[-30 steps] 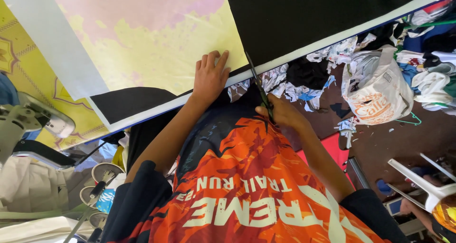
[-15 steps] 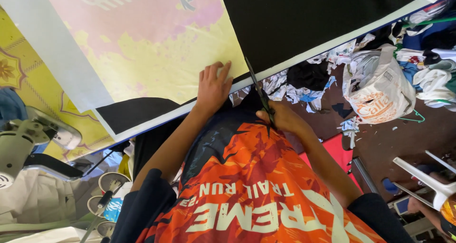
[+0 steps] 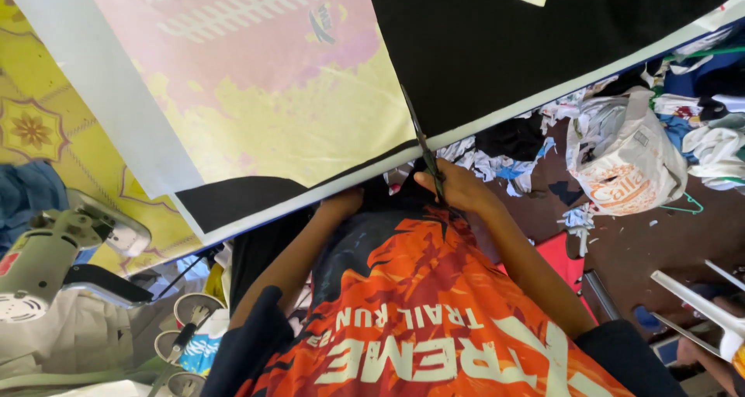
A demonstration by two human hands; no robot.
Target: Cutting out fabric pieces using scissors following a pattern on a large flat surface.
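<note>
Gripping from below, left hand (image 3: pixel 341 203) curls under the table edge at the printed pink-and-yellow fabric sheet (image 3: pixel 295 110), fingers hidden, probably steadying it. Right hand (image 3: pixel 458 187) closed around scissors (image 3: pixel 423 149) handles; blades nearly shut on the yellow/black boundary, long axis pointing away from the body, tilted slightly left.

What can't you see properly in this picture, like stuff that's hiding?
- Left hand: the head view shows only its wrist end; the fingers are hidden under the edge of the printed fabric sheet.
- Scissors: the handles are covered by the right hand gripping them.
- Sewing machine: cut off by the left edge.
- White plastic bag: its contents are hidden by the bag itself.
</note>
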